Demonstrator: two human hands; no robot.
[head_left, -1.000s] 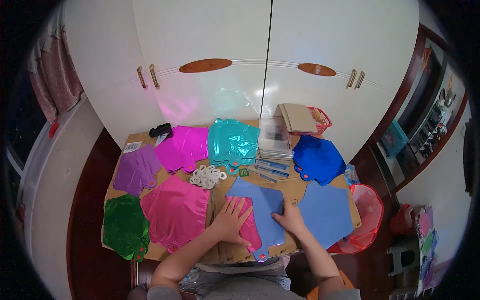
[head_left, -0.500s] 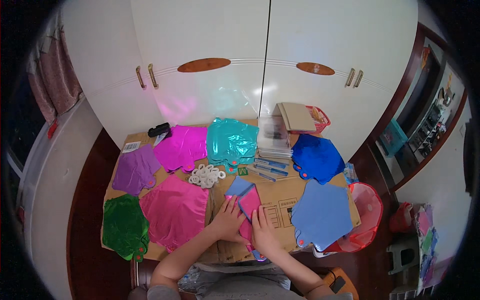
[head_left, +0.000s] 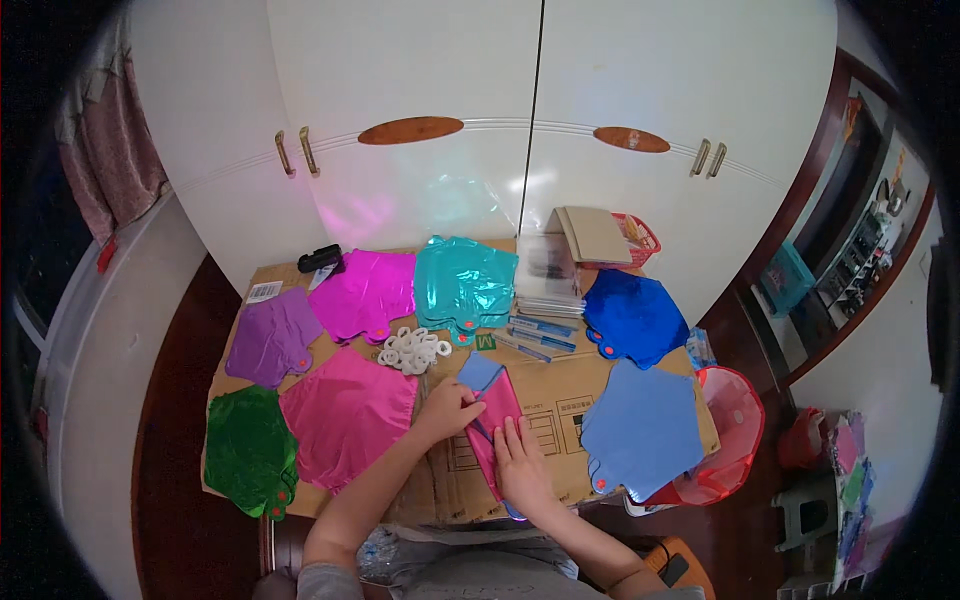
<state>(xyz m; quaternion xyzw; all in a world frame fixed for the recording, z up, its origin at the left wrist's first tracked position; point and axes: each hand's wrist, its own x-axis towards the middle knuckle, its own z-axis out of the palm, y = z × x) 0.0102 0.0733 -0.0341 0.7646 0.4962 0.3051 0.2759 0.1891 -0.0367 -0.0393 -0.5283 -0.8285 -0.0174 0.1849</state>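
Note:
Flat on the cardboard in front of me lies a folded bundle of foil balloons, with a pink foil balloon [head_left: 506, 397] outside and a light blue foil balloon [head_left: 480, 370] showing at its far end. My left hand [head_left: 447, 411] pinches the bundle's left edge between thumb and fingers. Lower down, my right hand [head_left: 523, 472] rests flat on the pink foil with its fingers stretched out, covering part of it. Left of my hands is a stack of pink foil balloons [head_left: 350, 420]; to the right, a light blue stack [head_left: 643, 430].
Around the cardboard [head_left: 560, 376] lie green [head_left: 250, 450], purple [head_left: 272, 338], magenta [head_left: 365, 295], teal [head_left: 465, 285] and dark blue [head_left: 637, 315] foil stacks. White rings [head_left: 414, 351], slim blue-and-white packets [head_left: 541, 331] and clear bags [head_left: 548, 275] sit mid-table. A red basket [head_left: 735, 425] stands right.
My left hand has moved up along the bundle and grips its left edge. The bundle looks narrower and its pink flap longer. My right hand stays nearly in place.

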